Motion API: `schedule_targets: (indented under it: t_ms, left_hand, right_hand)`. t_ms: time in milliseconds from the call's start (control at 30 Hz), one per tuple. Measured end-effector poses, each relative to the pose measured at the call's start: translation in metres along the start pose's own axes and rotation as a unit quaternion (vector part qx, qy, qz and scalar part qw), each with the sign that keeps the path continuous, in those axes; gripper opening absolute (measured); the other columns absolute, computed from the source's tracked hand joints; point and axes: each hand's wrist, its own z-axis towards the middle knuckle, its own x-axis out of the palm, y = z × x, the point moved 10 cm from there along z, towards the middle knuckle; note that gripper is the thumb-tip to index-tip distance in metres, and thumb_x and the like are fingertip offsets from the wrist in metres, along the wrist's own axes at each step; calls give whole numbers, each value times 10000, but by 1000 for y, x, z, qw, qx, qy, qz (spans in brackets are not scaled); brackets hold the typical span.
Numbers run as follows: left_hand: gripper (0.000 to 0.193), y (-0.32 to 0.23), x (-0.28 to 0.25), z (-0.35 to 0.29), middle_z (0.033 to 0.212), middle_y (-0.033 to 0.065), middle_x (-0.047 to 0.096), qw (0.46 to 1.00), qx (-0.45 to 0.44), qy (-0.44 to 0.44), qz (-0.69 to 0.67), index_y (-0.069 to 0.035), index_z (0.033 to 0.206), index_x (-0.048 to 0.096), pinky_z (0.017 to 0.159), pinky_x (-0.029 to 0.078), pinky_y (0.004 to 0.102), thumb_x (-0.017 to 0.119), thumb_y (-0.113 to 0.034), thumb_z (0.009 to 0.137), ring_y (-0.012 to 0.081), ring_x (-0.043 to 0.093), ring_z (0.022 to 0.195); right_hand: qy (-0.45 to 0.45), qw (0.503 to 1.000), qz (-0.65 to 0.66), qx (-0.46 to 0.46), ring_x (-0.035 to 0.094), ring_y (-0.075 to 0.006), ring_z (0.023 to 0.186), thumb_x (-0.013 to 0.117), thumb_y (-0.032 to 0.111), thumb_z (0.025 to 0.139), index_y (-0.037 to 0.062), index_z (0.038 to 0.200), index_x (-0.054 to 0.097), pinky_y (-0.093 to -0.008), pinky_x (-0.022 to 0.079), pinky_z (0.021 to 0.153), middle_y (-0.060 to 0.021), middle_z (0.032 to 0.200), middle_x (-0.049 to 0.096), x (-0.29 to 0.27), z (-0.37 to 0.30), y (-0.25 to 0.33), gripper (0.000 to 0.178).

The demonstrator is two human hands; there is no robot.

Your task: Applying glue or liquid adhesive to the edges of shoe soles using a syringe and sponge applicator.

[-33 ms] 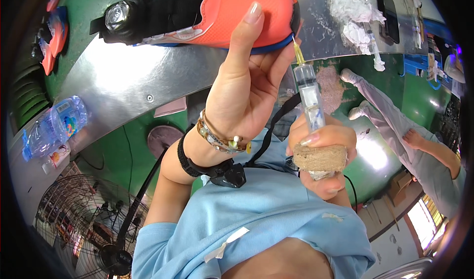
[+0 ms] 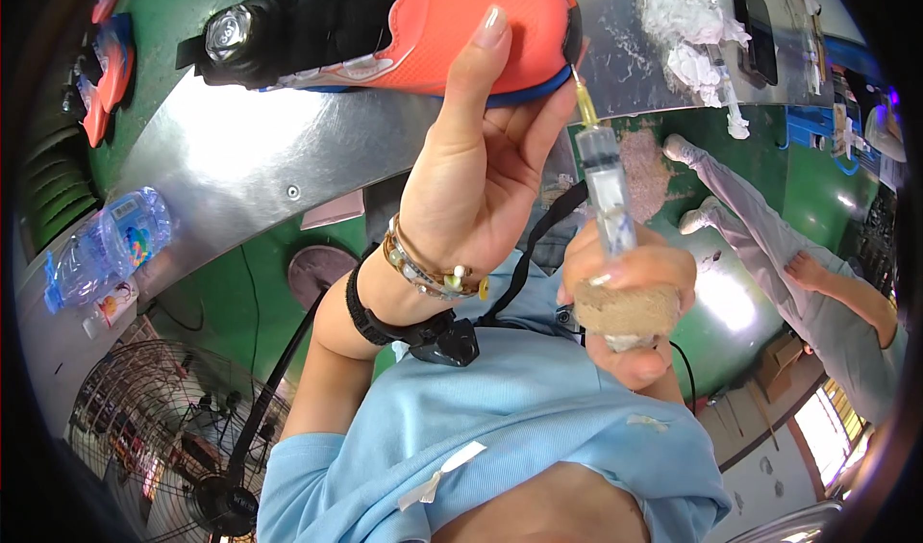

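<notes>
My left hand [image 2: 466, 168] is closed on an orange shoe [image 2: 471, 24] with a blue sole edge and a black-stuffed opening. The thumb lies across its upper, and the fingers reach beneath. A clear syringe [image 2: 608, 192] is gripped in my right hand [image 2: 654, 264], pointing up. Its yellow-based needle [image 2: 586, 105] reaches the shoe's edge by the black end piece; whether the tip touches or enters cannot be made out. That same hand holds a tan, rough-looking block [image 2: 625, 310] below the barrel, with something whitish under it.
A metal table [image 2: 250, 182] curves across the view, bearing a plastic bottle [image 2: 135, 230], crumpled white tissue [image 2: 692, 70], another syringe [image 2: 728, 89] and a black phone [image 2: 755, 33]. More orange shoes [image 2: 113, 67] are at far left. A fan [image 2: 173, 428] stands lower left; another person's legs [image 2: 750, 216] are at right.
The syringe and my right hand have shifted very slightly to the right, and the hand looks more blurred. My left hand and the shoe have barely moved.
</notes>
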Motion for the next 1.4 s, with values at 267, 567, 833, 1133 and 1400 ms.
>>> schedule_targets:
  t_ms: [267,567,833,1133,1400]
  left_hand:
    - [439,-13,6,1,1082,62,549,999,38,13,-1,-24,1105,465,867,462,261,611,-290,786,203,522,1036]
    - [406,-112,-51,24,986,178,576,981,26,-73,177,11,955,541,720,489,228,597,-353,785,153,602,833]
    - [377,-473,-176,48,743,166,585,832,432,-292,188,81,880,481,446,498,243,612,-249,751,274,619,597]
    - [457,-557,-226,51,866,65,576,673,474,-380,421,-100,1186,437,613,503,315,605,-97,761,180,586,732]
    - [662,-559,-230,56,912,90,575,769,440,-323,333,-128,1289,294,626,495,355,597,-7,713,212,594,801]
  right_hand:
    - [-21,993,-46,-108,456,-188,514,352,680,748,52,1007,378,-276,378,444,-93,585,493,-15,25,5,680]
    - [-251,956,-153,-21,500,-132,576,549,459,777,-9,938,428,-233,411,518,-76,681,531,-111,30,-19,509]
    - [-307,939,-152,-32,491,-118,541,529,319,810,-2,908,436,-216,387,488,-77,646,524,-159,9,-43,349]
    - [-270,951,-151,5,502,-106,548,520,302,812,-10,907,443,-207,387,495,-66,658,529,-154,16,-71,335]
    - [-287,951,-112,21,518,-122,551,525,350,804,-6,902,445,-219,403,499,-63,662,514,-157,11,-74,378]
